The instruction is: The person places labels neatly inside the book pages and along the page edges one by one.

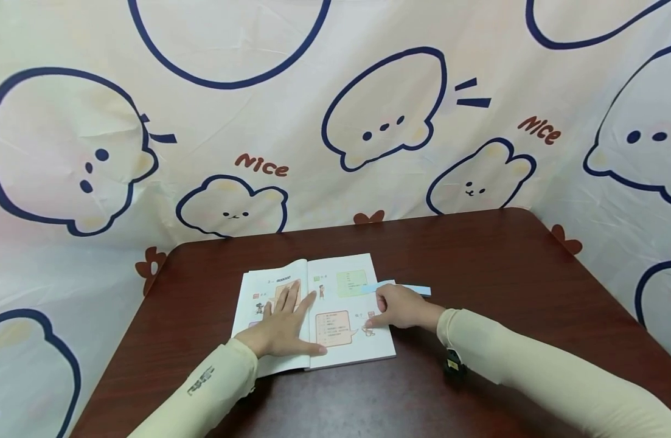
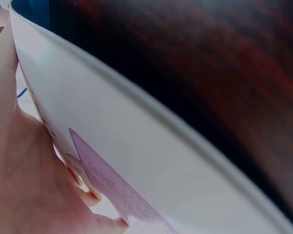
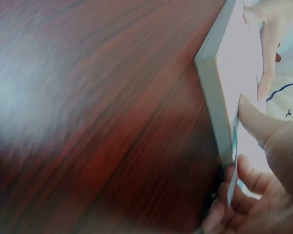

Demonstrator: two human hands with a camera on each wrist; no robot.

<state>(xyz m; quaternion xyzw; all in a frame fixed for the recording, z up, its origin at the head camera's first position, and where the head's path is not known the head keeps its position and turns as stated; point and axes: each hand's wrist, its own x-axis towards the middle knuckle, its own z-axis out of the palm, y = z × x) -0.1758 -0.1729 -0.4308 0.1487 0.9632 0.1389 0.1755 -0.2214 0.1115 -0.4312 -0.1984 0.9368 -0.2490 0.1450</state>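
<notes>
Book (image 1: 335, 304) lies open on the dark brown bench (image 1: 477, 261), and from my distant place I see both hands busy upon it. The left hand (image 1: 283, 331) rests on the left page (image 1: 246, 298) with its fingers spread apart, and its thumb reaches over the fold to the right page (image 1: 376, 348). I think it is placed so in order to press the middle down and prevent the leaves from springing up; the left wrist view supports me, because there the page shows a clear curve. The right hand (image 1: 398, 306) is at the right edge of the book. Its fingers are curled, and as far as I can judge, it is clamped on a light blue strip (image 1: 417, 289), which appears between thumb and fingers in the right wrist view. One part of this strip lies over the right page, beside the printed green box (image 1: 350, 283), and another part sticks out beyond the edge. The hand covers the middle, so I cannot tell if it is one bent strip or two pieces. The right thumb points onto the page, probably to give the grip some steadiness.
</notes>
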